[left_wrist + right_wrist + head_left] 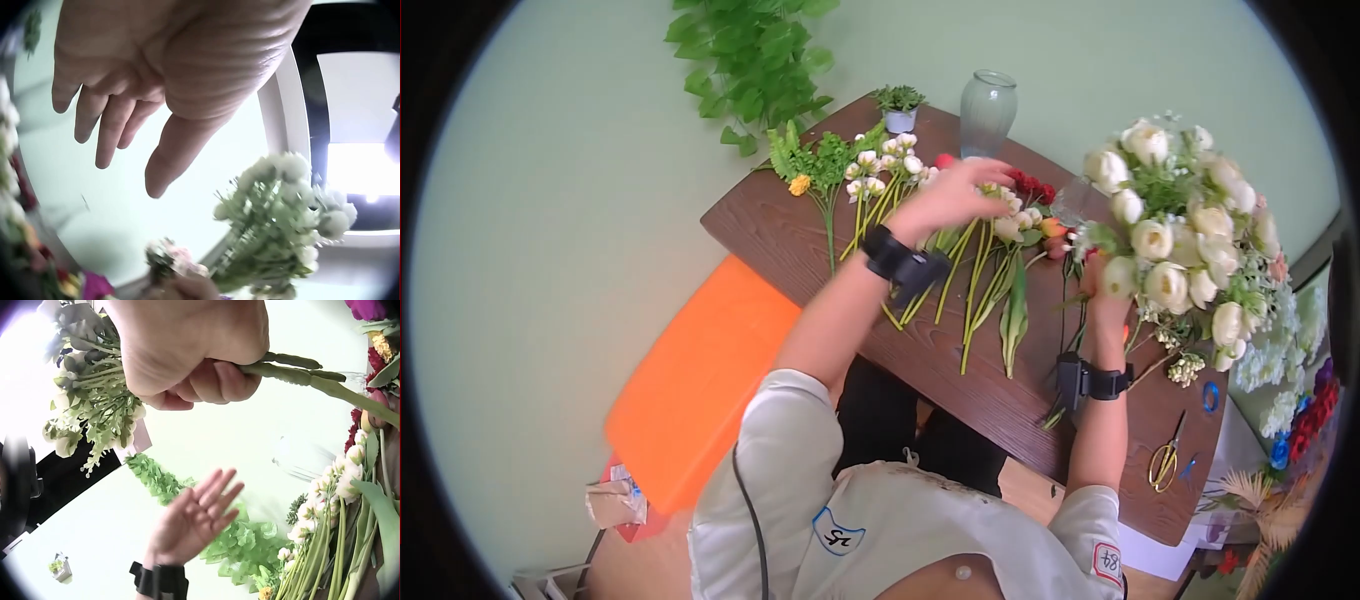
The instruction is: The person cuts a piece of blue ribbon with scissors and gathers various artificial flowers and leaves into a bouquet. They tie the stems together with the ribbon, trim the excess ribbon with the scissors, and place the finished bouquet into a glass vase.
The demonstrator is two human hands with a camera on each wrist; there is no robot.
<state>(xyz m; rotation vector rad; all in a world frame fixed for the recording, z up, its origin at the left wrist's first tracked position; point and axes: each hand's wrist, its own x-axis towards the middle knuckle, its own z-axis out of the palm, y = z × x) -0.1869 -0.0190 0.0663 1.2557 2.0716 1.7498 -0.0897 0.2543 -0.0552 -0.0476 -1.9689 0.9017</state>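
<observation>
The right hand (194, 353) has its fingers curled firmly round the stems (300, 376) of a bouquet (1152, 240), whose white blooms fan out above the right part of the worktop (762, 220). The left hand (956, 197) holds nothing: its fingers are extended and spread above the flowers laid in a row. Whether it touches any bloom cannot be told from the head view, where the hand is blurred. Directly below and beside it lie the white-budded stems (970, 300), with red flowers (1032, 188) near their heads and a green spray (830, 160) with a yellow bloom at the left end. Beyond the row, a clear glass vase (988, 105) stands upright close to a small potted plant (900, 112). Scissors (1164, 465) lie near the right edge. Caution: the bouquet appears top-heavy; a slackened right grip could let stems slide or the heads rotate. A low sweep of the left hand could drag loose stems out of order, since they overlap. Overreaching towards the back could knock the vase, which appears unsecured. Swinging the wide bouquet inward could snag its blooms on neighbouring flowers.
</observation>
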